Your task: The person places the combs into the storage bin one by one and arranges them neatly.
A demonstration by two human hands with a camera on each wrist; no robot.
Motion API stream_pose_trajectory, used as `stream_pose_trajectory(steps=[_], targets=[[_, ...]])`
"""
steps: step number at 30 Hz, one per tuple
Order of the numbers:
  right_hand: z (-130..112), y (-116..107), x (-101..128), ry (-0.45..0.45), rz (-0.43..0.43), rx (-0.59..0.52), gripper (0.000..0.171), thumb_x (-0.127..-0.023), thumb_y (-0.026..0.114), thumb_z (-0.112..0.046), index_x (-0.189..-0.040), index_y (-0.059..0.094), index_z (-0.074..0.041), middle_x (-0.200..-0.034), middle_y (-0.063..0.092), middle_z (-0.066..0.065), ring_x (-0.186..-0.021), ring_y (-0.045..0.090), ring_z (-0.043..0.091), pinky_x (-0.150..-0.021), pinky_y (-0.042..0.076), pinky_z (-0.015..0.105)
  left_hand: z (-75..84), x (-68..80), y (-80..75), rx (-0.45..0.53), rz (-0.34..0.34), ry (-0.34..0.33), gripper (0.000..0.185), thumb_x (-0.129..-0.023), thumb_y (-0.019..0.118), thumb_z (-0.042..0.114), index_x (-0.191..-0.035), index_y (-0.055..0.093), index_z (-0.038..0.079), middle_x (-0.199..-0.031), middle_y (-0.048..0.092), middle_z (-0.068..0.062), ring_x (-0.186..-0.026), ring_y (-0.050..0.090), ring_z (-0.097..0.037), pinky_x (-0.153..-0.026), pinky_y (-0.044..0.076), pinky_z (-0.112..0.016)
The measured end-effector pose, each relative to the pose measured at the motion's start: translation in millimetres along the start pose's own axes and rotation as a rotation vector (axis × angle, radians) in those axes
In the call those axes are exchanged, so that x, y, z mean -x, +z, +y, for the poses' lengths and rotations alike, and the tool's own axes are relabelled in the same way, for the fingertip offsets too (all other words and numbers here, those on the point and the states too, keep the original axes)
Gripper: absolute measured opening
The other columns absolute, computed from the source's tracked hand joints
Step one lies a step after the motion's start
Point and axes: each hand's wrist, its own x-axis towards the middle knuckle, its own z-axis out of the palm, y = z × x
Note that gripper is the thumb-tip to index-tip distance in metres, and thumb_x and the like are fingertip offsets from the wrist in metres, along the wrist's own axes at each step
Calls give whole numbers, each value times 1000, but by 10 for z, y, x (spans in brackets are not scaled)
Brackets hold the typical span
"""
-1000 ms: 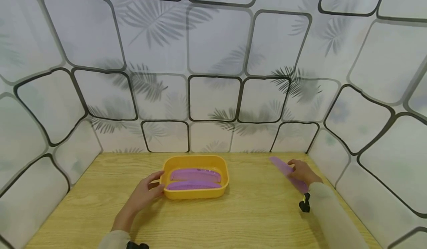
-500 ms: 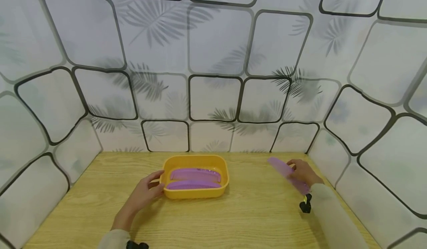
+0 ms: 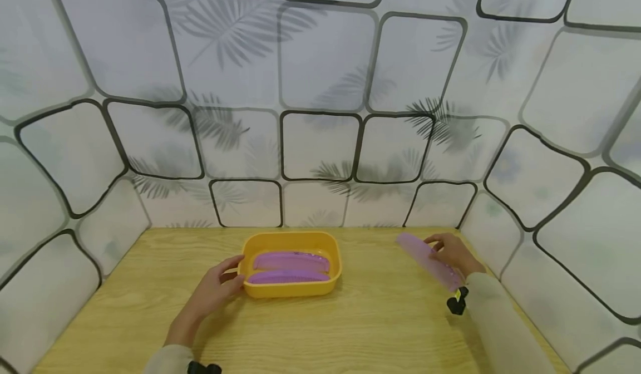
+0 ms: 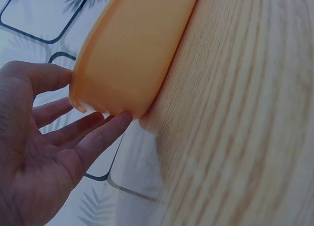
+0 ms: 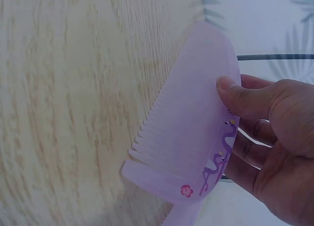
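My left hand (image 3: 214, 291) rests with lightly bent fingers against the left end of a yellow plastic basket (image 3: 292, 290). In the left wrist view its fingertips touch the basket's outer wall and rim. Inside the basket lie two purple combs, a rear one (image 3: 291, 261) and a front one (image 3: 289, 277). On the right, my right hand (image 3: 452, 252) pinches a translucent purple comb (image 5: 189, 113) by its curved, decorated back, thumb on the near face. The comb's teeth face the table. A toothed purple strip (image 5: 184, 215) shows beneath it; I cannot tell whether it is another comb.
Basket and hands are on or over a light wood-grain table (image 3: 300, 335). Patterned white sheeting (image 3: 320, 146) with dark outlines and leaves rises at the back and both sides. The right hand is close to the right side wall (image 3: 511, 218).
The comb in my right hand has turned so more of its flat face and decorated back shows, and its far end shifts slightly left. The left hand and basket stay put.
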Motion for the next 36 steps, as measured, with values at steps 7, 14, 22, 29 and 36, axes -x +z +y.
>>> stream_pose_trajectory(steps=[7,14,22,29,36], targets=[[-78,-43,-1,-18,1,11,36,-86,77,-1,-120,70,8,-93,74,22,-89,69,35,-74,58,44,23,-18,3,14,8,5,59,-104,62,11,-154,37,-9,-151,43,-37,-133,54,-52,-91,64,-33],[-144,-51,-45,-60,9,10,35,-86,78,-1,-119,72,7,-93,74,22,-88,69,32,-70,54,33,18,-19,10,2,15,33,58,-103,61,8,-152,38,-12,-149,44,-39,-131,55,-54,-89,64,-33],[-345,-81,-154,-147,-20,-20,33,-89,77,-3,-121,72,6,-98,74,23,-89,70,31,-67,55,32,11,-8,19,5,17,14,58,-103,62,10,-153,39,-10,-150,44,-38,-132,55,-53,-90,64,-33],[-586,-90,-267,-182,-81,-17,34,-92,74,-5,-125,71,3,-101,74,23,-85,70,27,-62,56,30,8,-16,19,6,13,19,60,-103,63,11,-154,38,-9,-150,44,-37,-132,55,-52,-90,64,-33],[-737,-52,-342,-209,-101,-42,33,-92,73,-3,-125,72,2,-103,73,24,-86,70,27,-59,57,28,17,-6,16,-1,13,16,59,-103,62,10,-153,38,-10,-150,44,-38,-131,55,-52,-90,64,-34]])
